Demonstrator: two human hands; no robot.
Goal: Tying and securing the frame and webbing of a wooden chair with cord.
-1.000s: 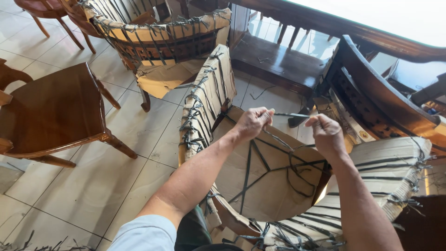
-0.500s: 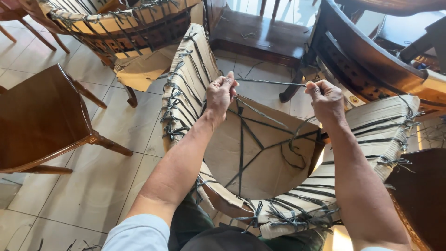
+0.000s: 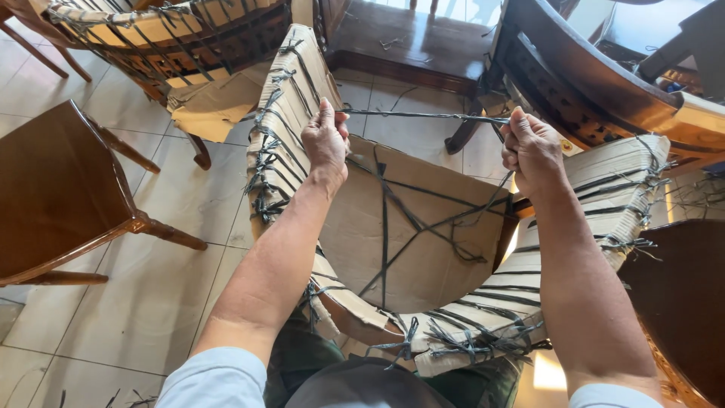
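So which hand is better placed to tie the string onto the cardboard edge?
Probably the left hand: it grips the taut string right beside the wrapped cardboard edge, while the right hand holds it further out.

The pale tiled floor (image 3: 162, 249) carried everything. Left of the left hand (image 3: 325, 143) a dark wooden chair (image 3: 60, 189) stood on it; beyond that hand stood a cardboard-wrapped chair (image 3: 174, 45) bound with dark strapping. Strap scraps (image 3: 121, 397) lay on the tiles near the left elbow.
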